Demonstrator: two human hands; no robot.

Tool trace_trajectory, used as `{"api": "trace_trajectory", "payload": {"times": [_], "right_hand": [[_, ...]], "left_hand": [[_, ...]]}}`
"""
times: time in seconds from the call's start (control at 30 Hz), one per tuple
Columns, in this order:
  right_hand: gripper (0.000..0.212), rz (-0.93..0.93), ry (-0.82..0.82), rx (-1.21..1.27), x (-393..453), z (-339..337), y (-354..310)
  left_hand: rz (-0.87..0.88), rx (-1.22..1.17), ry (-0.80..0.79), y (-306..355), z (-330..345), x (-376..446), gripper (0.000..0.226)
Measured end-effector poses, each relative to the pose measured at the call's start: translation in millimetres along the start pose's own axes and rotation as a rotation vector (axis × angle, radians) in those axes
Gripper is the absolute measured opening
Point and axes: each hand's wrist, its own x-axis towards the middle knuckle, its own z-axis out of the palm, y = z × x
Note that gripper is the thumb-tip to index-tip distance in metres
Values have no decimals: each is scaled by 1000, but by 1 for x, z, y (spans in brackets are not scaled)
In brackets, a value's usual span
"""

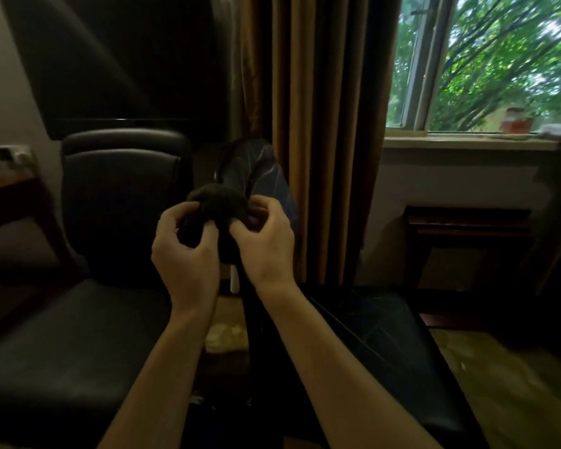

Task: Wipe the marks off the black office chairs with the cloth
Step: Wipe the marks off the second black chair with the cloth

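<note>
head | both hands up w/ dark cloth (pixel 219 202) bunched between them | left hand (pixel 182 251) + right hand (pixel 266 241) pinch it, prob refolding for clean face | cloth just right of left chair (pixel 120 189) backrest, not touching | 2nd chair (pixel 370 335) further right

My view is dim and softly blurred; daylight enters only through the white-framed glass window (pixel 486 63), edges warped.
</note>
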Motion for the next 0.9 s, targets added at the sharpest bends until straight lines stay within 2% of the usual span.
{"api": "trace_trajectory", "payload": {"times": [0.1,0.17,0.3,0.4,0.5,0.63,0.73,0.8,0.9], "right_hand": [[47,89,-69,49,-5,8,6],[41,135,-118,81,-15,4,14],[31,123,-144,2,-36,-24,47],[28,164,-153,-111,-58,-55,87],[26,244,-171,-246,-84,-83,130],[30,342,-228,-524,-123,-100,181],[39,366,-272,-821,-155,-101,217],[31,372,-312,-976,-172,-99,238],[21,482,-298,-1064,-187,-89,261]], "left_hand": [[-31,-36,40,-17,-10,-12,25],[-51,-46,29,-30,-12,-30,27],[-163,-97,-77,-62,-5,-72,24],[-226,-20,-183,-93,1,-106,21],[-332,94,-336,-124,3,-143,21],[-441,447,-478,-166,-3,-194,17],[-613,395,-593,-189,-10,-220,13],[-714,354,-660,-206,-12,-229,15],[-905,350,-700,-228,-11,-235,11]]}}
